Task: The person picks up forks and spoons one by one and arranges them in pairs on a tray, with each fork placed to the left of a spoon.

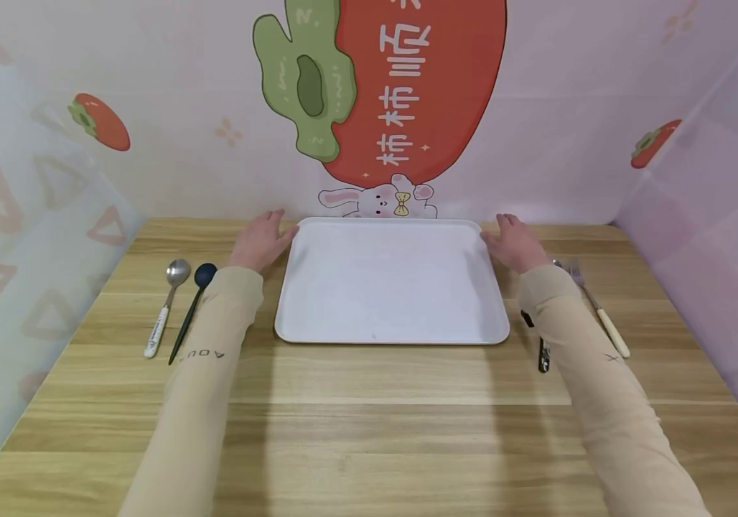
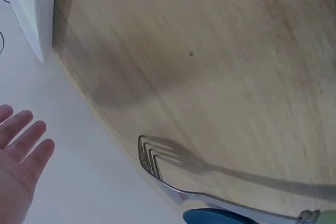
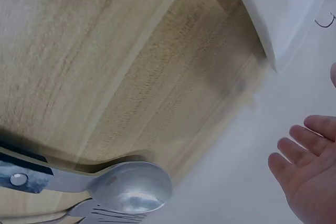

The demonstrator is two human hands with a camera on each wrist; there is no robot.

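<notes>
A white rectangular tray (image 1: 391, 280) lies flat against the back of the wooden table. By its far left corner is my left hand (image 1: 260, 243), fingers extended and thumb pointing at the rim. My right hand (image 1: 515, 243) mirrors it at the far right corner. Whether either thumb touches the rim I cannot tell. Both wrist views show straight, spread fingers holding nothing: the left hand (image 2: 18, 166) and the right hand (image 3: 312, 166). Near the left one lie a metal fork (image 2: 194, 195) and a blue rounded thing (image 2: 218, 216). A metal spoon (image 3: 131, 187) lies near the right.
Left of the left sleeve are a white-handled spoon (image 1: 167, 305) and a dark long-handled spoon (image 1: 193, 309). Beyond the right sleeve lies a cream-handled fork (image 1: 601, 312); a black patterned handle (image 1: 544, 355) shows partly under that arm. A printed cloth wall (image 1: 181, 165) backs the table (image 1: 382, 431).
</notes>
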